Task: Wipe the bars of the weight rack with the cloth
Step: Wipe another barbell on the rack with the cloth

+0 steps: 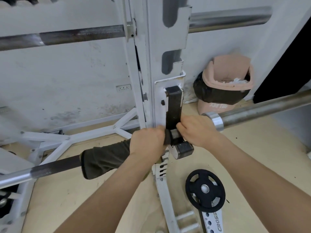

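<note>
A person's left grip [146, 142] closes around a dark cloth [102, 158] wrapped over the barbell [55, 166], with the cloth trailing left along the shaft. The right grip [196, 130] curls its fingers onto the same bar just right of the black hook [173, 106] on the white rack upright [146, 81]. A second bar [67, 37] rests higher on the rack. On the wooden floor [94, 199], a black weight plate [205, 189] sits near right and a pink bin [225, 83] stands far right by the wall.
</note>
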Demonstrator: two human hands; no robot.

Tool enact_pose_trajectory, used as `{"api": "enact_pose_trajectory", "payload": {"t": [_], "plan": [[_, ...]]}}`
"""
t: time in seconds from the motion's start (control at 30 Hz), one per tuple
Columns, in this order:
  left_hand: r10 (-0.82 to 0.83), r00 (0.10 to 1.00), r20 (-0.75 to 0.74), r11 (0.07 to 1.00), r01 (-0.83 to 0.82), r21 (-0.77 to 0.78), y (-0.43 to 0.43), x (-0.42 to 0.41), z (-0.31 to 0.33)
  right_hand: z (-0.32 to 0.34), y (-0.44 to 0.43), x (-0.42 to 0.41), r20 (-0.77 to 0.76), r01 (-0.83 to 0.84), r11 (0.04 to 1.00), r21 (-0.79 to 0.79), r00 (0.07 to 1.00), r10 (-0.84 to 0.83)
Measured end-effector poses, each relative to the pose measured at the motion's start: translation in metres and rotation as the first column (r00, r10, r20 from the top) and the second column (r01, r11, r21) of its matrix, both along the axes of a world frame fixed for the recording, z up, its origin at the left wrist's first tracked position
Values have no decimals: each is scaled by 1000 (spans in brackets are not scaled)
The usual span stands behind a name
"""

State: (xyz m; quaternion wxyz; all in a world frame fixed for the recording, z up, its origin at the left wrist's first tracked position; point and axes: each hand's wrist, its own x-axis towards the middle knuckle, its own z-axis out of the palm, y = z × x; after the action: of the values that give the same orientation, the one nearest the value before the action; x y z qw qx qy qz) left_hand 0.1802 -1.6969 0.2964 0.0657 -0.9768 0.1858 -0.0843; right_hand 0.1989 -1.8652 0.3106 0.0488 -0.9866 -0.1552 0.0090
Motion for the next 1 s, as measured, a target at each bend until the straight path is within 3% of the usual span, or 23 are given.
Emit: {"api": "enact_pose_trajectory", "payload": {"t": [0.1, 0.3, 0.4, 0.57, 0.67, 0.73, 0.8, 0.87, 0.93, 1.0], "plan": [[49, 994, -98, 994, -59, -97, 26, 0, 6, 2, 0, 0, -40, 17, 1000, -25, 999, -18], [275, 961, 1, 961, -275, -17, 118, -26, 2, 17, 11, -10, -36, 57, 994, -93, 998, -61], [298, 954, 35, 955, -298, -13, 120, -30, 4, 19, 15, -11, -83, 76, 992, -105, 993, -85], [169, 983, -70, 979, -175, -103, 31, -31, 9, 17, 29, -15, -81, 217, 965, -146, 970, -231], [46, 996, -79, 968, -64, -243, 32, -36, 4, 36, 41, -39, -23, 308, 942, -133, 949, -313], [-104, 991, -90, 939, 68, -338, 57, -45, 7, 50, 58, -61, 65, 270, 959, -88, 962, -265], [-158, 986, -54, 898, 120, -424, 85, -58, 15, 58, 86, -76, 122, 126, 990, 58, 984, -132], [4, 999, 35, 884, 12, -467, 119, -67, 25, 51, 115, -75, 52, 17, 986, 164, 998, -26], [279, 956, 85, 882, -221, -415, 163, -75, 26, 30, 136, -65, -50, -56, 995, 82, 997, 60], [426, 904, 35, 848, -386, -363, 201, -82, 19, 9, 143, -59, -59, -85, 995, 58, 994, 89]]}}
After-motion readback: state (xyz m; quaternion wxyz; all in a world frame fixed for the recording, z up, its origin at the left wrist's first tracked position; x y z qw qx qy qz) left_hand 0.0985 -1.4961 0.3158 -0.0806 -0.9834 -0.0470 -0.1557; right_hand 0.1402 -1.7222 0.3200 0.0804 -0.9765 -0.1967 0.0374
